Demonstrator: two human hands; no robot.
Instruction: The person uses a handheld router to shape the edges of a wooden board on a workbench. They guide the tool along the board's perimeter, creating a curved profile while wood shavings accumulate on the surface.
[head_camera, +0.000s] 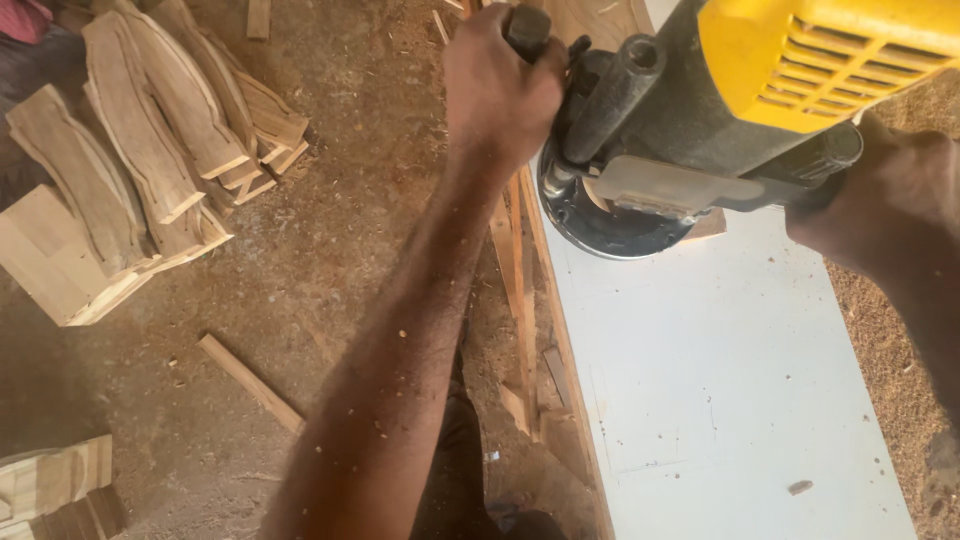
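Note:
A yellow and black power router (700, 110) stands with its round base on a white board (720, 380), near the board's far left edge. My left hand (500, 90) is closed around the router's left black handle. My right hand (885, 190) grips the handle on the right side. A small piece of wood shows under the router's base. My left forearm is speckled with sawdust.
The board's wooden left edge (560, 330) has thin offcut strips (515, 290) beside it. On the sawdust-covered floor lie a stack of shaped wooden pieces (140, 160) at the upper left, a loose strip (250, 382), and more blocks (55, 480) at the lower left.

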